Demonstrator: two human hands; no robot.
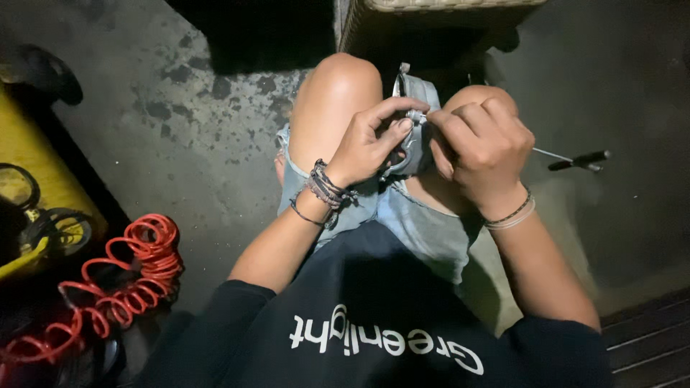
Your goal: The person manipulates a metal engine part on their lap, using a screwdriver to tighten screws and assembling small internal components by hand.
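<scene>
Seated, knees up, looking straight down at my lap. Both hands on a small grey metal part with curved edges, held between my knees, just above my light denim shorts.

My left hand: thumb and forefinger pinched together on the part's near side, around a small bright fitting at its middle. Other fingers curled under, touching the lower edge. Stack of dark braided wristbands on that wrist.

My right hand: fingers curled into a tight fist against the right side of the part, knuckles up. Fingertips are hidden behind the hand, so I can't tell exactly what they clamp; the hand is pressed right up to the same bright fitting. Thin pale and dark bracelets on that wrist.

Around me: stained grey concrete floor. Black-handled screwdriver with a thin steel shaft lies on the floor to my right, apart from my hand. Red coiled air hose on the floor to my left, well apart. Yellow object with black round fittings at the far left edge. Woven wicker piece just past my knees, at the top of view.
</scene>
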